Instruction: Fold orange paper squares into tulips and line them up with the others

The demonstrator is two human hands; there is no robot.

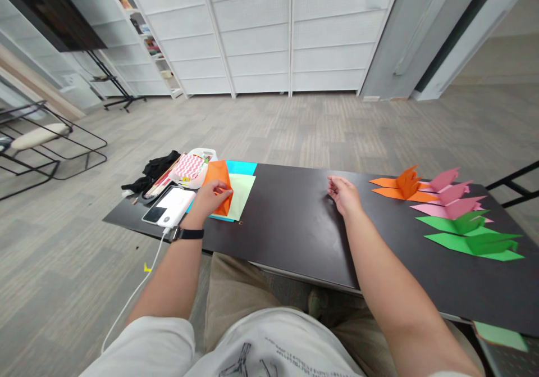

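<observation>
My left hand, with a dark band on its wrist, pinches the edge of an orange sheet of paper. The sheet is bent up above a pale green sheet and blue paper at the left part of the table. My right hand is at the middle of the table, its fingers curled in and nothing visible in them. To its right stand folded paper birds: an orange bird nearest to the hand, then pink birds and green birds in a row.
Beside my left hand lie a white power bank with a cable, a white container with a pink zigzag pouch, and black cloth. The dark table spans the front. Metal-framed chairs stand at left.
</observation>
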